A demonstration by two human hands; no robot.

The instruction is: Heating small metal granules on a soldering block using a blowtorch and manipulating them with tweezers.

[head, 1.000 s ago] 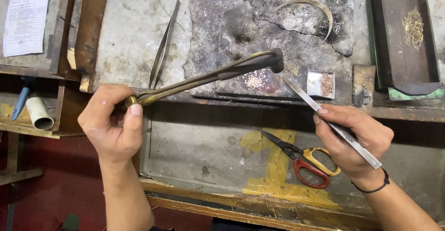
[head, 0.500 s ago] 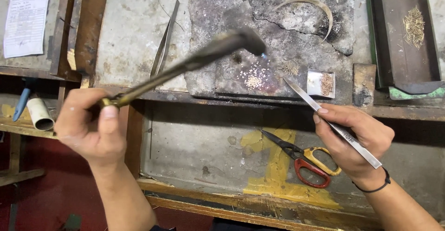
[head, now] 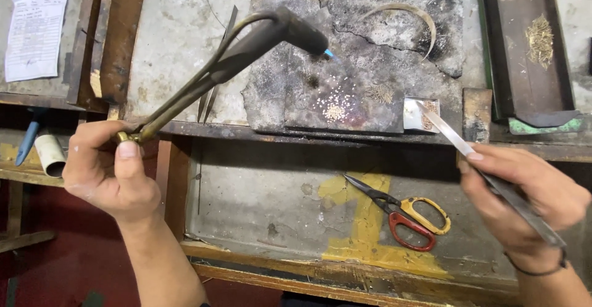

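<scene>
Torch (head: 246, 48) gripped at its brass end by left hand (head: 111, 171), dark nozzle with small blue flame over charred block (head: 394, 54) at bench's far middle. Tweezers (head: 468, 153) pinched shut in right hand (head: 524, 196), tips near small metal tray (head: 414, 114) at block's right corner. Scissors (head: 401, 211) lying on lower shelf.

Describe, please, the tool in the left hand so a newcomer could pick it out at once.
Start at the charred slab on the bench. Above its left edge hangs the torch, a long brass pipe gripped by the left hand. Unlike the flat tweezers, its dark nozzle shows a small blue flame.
</scene>
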